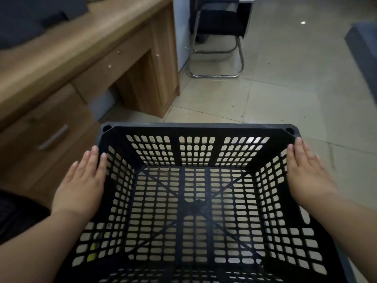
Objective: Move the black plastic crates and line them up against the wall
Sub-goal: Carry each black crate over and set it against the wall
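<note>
One black plastic crate [195, 127] with perforated walls and floor fills the lower middle of the head view, seen from above and empty. My left hand [81, 182] lies flat against the outside of its left rim, fingers straight and pointing forward. My right hand [308, 172] presses flat on the outside of the right rim in the same way. The crate is carried between the two palms above the tiled floor. No other crate shows.
A wooden desk [85, 48] with drawers stands close on the left, dark items on top. A black chair [220, 37] with a chrome frame stands ahead. A dark grey block [365, 54] sits at the right edge. Pale floor tiles [275, 94] stretch ahead.
</note>
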Demonstrator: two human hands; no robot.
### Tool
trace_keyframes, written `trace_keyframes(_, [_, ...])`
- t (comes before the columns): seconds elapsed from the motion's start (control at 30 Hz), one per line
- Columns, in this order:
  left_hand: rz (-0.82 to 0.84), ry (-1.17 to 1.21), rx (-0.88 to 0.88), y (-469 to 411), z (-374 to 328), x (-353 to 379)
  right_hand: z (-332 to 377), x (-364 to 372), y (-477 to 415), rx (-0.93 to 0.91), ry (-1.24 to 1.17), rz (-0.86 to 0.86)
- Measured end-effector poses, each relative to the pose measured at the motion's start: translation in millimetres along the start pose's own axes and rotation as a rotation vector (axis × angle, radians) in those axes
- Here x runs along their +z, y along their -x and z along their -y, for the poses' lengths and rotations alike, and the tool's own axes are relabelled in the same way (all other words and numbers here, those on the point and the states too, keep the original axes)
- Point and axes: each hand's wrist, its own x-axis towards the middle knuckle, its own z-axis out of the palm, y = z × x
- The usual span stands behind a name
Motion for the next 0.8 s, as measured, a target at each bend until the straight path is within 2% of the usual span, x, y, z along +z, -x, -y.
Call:
trace_keyframes(0.2, [0.085, 0.028, -0.162, 109, 77, 35, 69, -22, 52, -0.169, 0.024, -0.053])
trace_keyframes(0.43, [0.165, -0.004, -0.251, 215, 174, 75, 167, -34, 129, -0.316, 0.078, -0.077])
trace_keyframes(0.8, [0.211, 0.006, -0.523, 352, 335, 124, 362, -72, 218, -0.638, 0.128, -0.142])
